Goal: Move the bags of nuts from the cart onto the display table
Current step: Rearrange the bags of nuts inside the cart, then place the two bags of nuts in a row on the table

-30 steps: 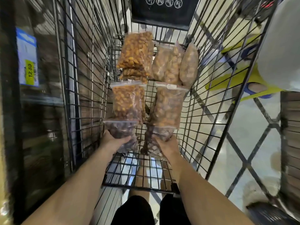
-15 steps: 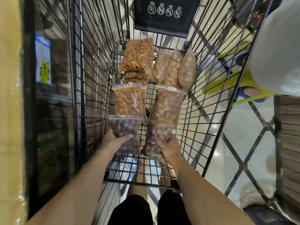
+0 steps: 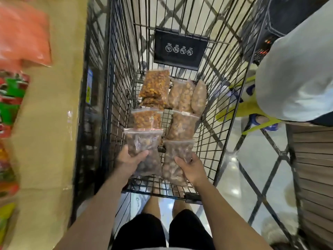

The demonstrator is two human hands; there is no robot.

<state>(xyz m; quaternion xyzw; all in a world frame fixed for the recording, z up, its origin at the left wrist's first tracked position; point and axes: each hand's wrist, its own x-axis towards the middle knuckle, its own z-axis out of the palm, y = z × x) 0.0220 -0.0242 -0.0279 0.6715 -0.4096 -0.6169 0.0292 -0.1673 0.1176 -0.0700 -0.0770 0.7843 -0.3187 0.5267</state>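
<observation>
Head view, left hand (image 3: pixel 130 160) grip clasping one dark nut bag (image 3: pixel 144 141), right hand (image 3: pixel 191 168) grip clasping another bag (image 3: pixel 175 159)

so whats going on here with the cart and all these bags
A person is reaching into a wire shopping cart with both hands. The left hand grips a clear bag of dark nuts, and the right hand grips a second bag of nuts beside it. Several more bags of orange and tan nuts lie further back in the cart. Nothing has reached the display table yet.
</observation>
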